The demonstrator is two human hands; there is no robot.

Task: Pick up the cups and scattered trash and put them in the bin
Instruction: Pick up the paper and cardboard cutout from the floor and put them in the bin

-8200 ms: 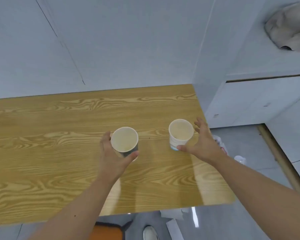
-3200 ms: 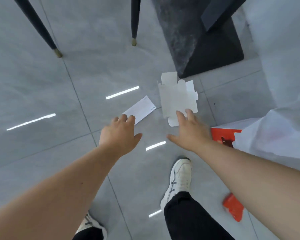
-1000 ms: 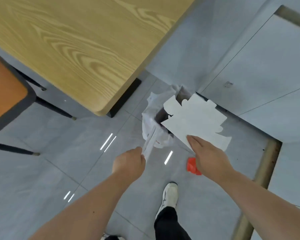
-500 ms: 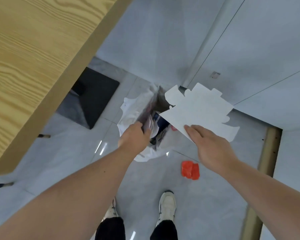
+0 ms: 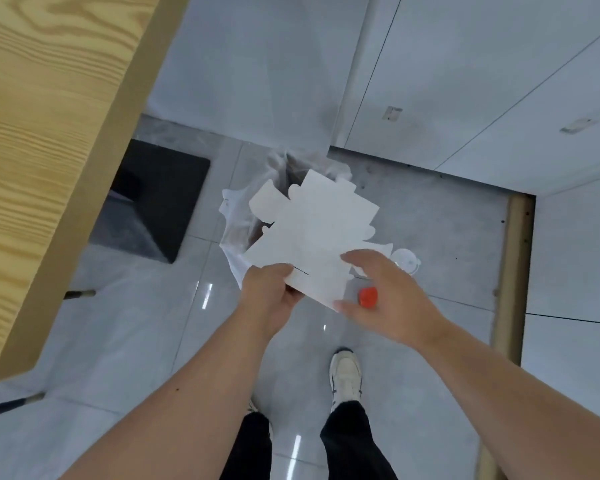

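Both hands hold a flat, white, unfolded cardboard box blank (image 5: 312, 233) over the white-bagged bin (image 5: 234, 220) on the grey tiled floor (image 5: 136, 323). The left hand (image 5: 269, 299) pinches its near edge; the right hand (image 5: 385, 299) grips its near corner, fingers spread. A small red scrap (image 5: 368, 296) lies on the floor beside the bin.

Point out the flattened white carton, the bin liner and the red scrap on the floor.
flattened white carton (image 5: 312, 233), head view, middle of its face
bin liner (image 5: 230, 216), head view, left rim
red scrap (image 5: 368, 296), head view, its centre
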